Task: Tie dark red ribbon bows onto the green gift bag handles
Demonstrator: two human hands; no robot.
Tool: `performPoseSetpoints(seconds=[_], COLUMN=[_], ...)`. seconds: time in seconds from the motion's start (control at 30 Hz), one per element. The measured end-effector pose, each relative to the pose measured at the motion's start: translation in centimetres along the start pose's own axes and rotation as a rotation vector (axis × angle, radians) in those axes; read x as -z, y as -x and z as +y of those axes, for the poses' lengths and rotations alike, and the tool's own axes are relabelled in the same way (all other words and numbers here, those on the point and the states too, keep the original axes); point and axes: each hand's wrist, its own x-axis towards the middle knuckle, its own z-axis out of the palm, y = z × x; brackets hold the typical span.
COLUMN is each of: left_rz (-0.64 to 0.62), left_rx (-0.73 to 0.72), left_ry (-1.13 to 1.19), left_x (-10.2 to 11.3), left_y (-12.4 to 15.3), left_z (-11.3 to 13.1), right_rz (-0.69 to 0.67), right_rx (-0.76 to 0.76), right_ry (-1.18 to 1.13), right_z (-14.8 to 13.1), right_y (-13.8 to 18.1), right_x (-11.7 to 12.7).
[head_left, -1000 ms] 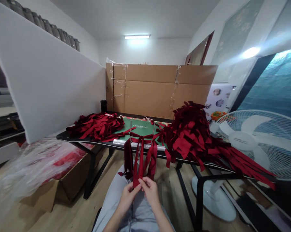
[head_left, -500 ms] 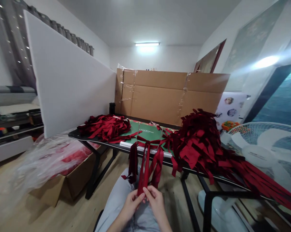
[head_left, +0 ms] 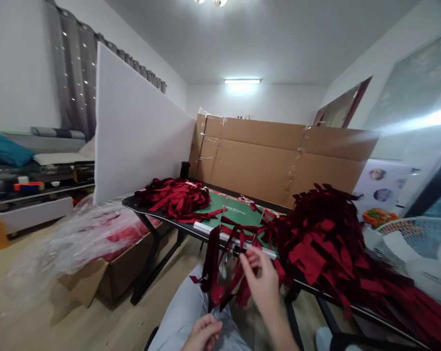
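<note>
Dark red ribbons hang in loops and tails from a metal rod frame at the front of the table. My right hand is raised beside them near the table edge, slightly blurred, fingers loosely bent and thumb apart, with nothing visible in it. Low over my lap, my left hand is closed, thumb against curled fingers; whatever it may hold is hidden. Ribbon tails end just above it, apart from it. A silvery strip runs along the front edge of the green board.
Heaps of red ribbon lie on the table's left and right. A cardboard sheet stands behind, a white panel at left. An open box with plastic is on the floor. A fan stands right.
Both hands have let go of the hanging ribbon they pinched together. My right hand has risen toward the table edge; my left has dropped toward my lap. The view has turned left.
</note>
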Motion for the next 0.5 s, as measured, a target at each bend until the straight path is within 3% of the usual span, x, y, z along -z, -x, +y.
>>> performPoseSetpoints(seconds=[0.07,0.1,0.17,0.2,0.37,0.5], left_rz=[-0.009,-0.008,-0.013,-0.012,-0.005,-0.005], left_rx=[0.044,0.058,0.063,0.059,0.072,0.094], left_ry=[-0.034,-0.044,-0.063,-0.062,-0.1,-0.16], left_x=[0.0,0.0,0.0,0.0,0.5,0.7], left_y=[-0.1,-0.2,-0.1,-0.1,0.1,-0.4], left_z=[-0.4,-0.6,-0.8,-0.9,-1.2,-1.9], right_rz=[-0.022,-0.126,-0.519,-0.639,-1.18,-1.43], right_rx=[0.154,0.19,0.113,0.089,-0.013,-0.073], right_ry=[0.116,0.21,0.438,0.452,0.453,0.444], right_z=[-2.3,-3.1,-4.0,-4.1,-3.3,-3.2], right_y=[-6.0,-8.7,-13.1,-14.7,-18.4,-20.2], right_x=[1.2,1.4,0.8,0.2,-2.6,-2.5])
